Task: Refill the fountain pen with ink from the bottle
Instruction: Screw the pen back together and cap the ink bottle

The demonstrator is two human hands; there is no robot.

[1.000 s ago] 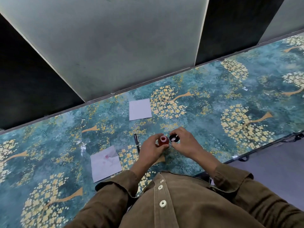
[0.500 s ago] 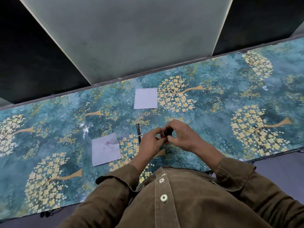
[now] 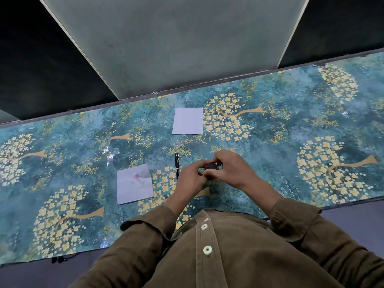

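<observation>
A small ink bottle sits between both hands near the table's front middle, and only its black cap shows. My left hand wraps the bottle's body from the left. My right hand pinches the cap from the right and above. The black fountain pen lies capped on the table just left of my left hand, pointing away from me. Fingers hide the bottle's body.
A white paper with red ink stains lies left of the pen. A clean white sheet lies farther back. The table's teal floral cover stretches both ways, and a grey wall panel stands behind it.
One second ago the black cap was held off beside the open red bottle. Now the cap sits on the bottle's top with my right fingers around it.
</observation>
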